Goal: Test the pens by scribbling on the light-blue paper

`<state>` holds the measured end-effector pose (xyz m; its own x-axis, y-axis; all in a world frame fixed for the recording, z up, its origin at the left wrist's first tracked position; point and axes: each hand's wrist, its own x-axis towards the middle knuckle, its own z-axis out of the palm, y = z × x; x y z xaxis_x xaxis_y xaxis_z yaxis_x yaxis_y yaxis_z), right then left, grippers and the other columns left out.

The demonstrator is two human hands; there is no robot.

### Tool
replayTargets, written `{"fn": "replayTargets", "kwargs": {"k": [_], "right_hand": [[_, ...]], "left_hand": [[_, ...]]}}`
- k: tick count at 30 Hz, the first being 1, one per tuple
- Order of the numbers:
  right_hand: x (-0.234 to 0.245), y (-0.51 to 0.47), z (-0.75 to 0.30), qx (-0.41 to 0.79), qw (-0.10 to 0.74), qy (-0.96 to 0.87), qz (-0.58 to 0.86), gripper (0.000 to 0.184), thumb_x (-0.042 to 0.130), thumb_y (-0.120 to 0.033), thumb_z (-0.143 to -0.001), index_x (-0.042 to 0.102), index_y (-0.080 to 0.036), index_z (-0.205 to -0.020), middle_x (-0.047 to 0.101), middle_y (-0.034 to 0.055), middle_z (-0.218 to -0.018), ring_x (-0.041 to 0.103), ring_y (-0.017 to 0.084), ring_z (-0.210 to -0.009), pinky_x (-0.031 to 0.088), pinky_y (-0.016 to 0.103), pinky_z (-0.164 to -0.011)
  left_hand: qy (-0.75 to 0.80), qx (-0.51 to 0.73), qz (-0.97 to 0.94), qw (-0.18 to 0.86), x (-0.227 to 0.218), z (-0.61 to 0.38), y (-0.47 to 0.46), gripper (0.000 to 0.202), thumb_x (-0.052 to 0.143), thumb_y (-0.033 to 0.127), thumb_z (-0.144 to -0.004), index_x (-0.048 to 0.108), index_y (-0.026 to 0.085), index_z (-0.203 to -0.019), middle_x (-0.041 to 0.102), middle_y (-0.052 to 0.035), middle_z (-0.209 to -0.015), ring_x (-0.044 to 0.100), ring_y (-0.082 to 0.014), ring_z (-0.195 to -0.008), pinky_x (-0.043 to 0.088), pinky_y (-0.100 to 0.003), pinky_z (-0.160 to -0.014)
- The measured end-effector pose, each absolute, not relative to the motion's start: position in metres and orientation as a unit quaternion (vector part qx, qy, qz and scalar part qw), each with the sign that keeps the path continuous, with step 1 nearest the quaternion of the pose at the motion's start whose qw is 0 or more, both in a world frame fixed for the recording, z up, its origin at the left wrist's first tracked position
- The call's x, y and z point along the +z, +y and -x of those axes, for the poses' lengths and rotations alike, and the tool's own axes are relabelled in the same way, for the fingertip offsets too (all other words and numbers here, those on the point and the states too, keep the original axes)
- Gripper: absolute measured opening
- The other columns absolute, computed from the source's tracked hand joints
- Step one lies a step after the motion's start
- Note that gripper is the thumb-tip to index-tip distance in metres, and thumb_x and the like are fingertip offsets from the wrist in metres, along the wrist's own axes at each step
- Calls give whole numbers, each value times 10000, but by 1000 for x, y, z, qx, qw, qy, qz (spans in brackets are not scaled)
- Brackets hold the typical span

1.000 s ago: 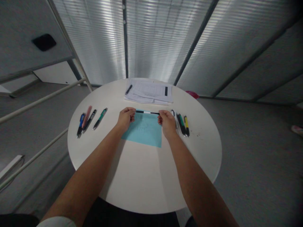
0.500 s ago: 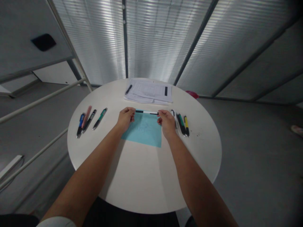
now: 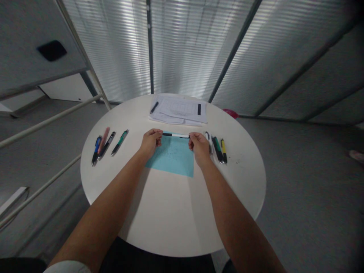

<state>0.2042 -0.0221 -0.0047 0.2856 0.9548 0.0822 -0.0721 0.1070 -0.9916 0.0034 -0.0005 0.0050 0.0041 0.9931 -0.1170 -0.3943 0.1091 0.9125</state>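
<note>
Slatted blinds (image 3: pixel 182 49) back your round, smooth white tabletop (image 3: pixel 167 216). Flat on it lies a light-blue paper sheet (image 3: pixel 178 159). Your left hand (image 3: pixel 150 143) and right hand (image 3: pixel 200 146), marginally closer together than one second ago, pinch opposite ends of a slim black-and-white pen (image 3: pixel 176 135), held crosswise between them near the sheet's far edge.

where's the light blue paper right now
In the head view, the light blue rectangular paper sheet lies on the round white table, between the left hand and right hand, its far edge near the black-and-white pen they hold.
</note>
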Motion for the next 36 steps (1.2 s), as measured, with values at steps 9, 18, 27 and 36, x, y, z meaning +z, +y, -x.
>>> {"fn": "replayTargets", "kwargs": {"k": [9, 18, 27, 36], "right_hand": [[-3, -24, -204, 439, 607, -415, 516, 241, 632, -353, -704, 589, -209, -893, 555, -83, -510, 465, 80, -408, 305, 200, -384], [0, -26, -203, 436, 604, -423, 516, 232, 609, -344, -693, 596, -208, -881, 572, -75, -529, 474, 83, -419, 314, 202, -395], [1, -25, -200, 441, 593, -414, 531, 261, 584, -344, -663, 586, -209, -886, 621, -58, -603, 479, 73, -411, 305, 196, -387], [-1, -24, -200, 437, 600, -428, 515, 254, 612, -346, -665, 569, -217, -880, 613, -70, -625, 491, 73, -404, 312, 188, -375]], "left_hand": [[421, 563, -352, 618, 7, -3, -2, 171, 667, 169, -628, 603, 150, -786, 477, 42, -577, 418, -57, -437, 291, -197, -409], [423, 564, -345, 619, 7, -4, -2, 156, 655, 164, -636, 601, 150, -782, 491, 33, -595, 429, -57, -435, 293, -193, -402], [426, 564, -345, 618, 8, -4, -2, 161, 660, 164, -648, 598, 152, -796, 500, 31, -607, 436, -55, -433, 307, -195, -410], [430, 560, -347, 618, 8, -4, -2, 182, 655, 157, -632, 596, 143, -804, 496, 31, -610, 426, -50, -433, 300, -188, -406]]}}
